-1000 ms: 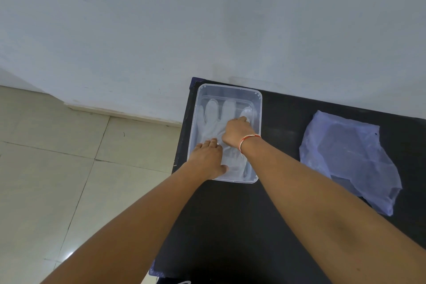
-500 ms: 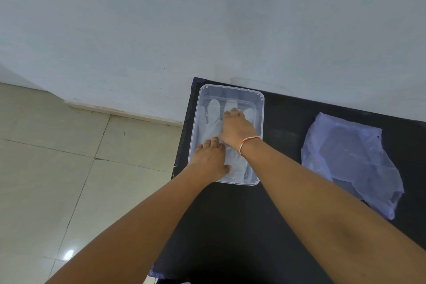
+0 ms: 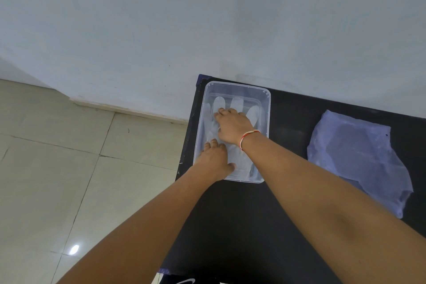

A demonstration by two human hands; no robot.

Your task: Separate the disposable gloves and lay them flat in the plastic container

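Note:
A clear plastic container [image 3: 267, 108] sits at the far left corner of the black table [image 3: 242, 226]. A white disposable glove [image 3: 219, 102] lies flat inside it, fingers pointing toward the wall. My right hand [image 3: 234, 125], with a red and white band on the wrist, rests palm down on the glove's fingers and palm. My left hand [image 3: 214, 160] presses flat on the glove's cuff end near the container's near left corner. Much of the glove is hidden under both hands.
A crumpled translucent bluish plastic bag [image 3: 359, 159] lies on the table to the right of the container. The table's left edge drops to a tiled floor [image 3: 57, 168]. A pale wall [image 3: 207, 18] stands right behind the table.
My right hand has slid leftward across the glove's fingers, from the right finger toward the left ones. My left hand has stayed on the cuff end.

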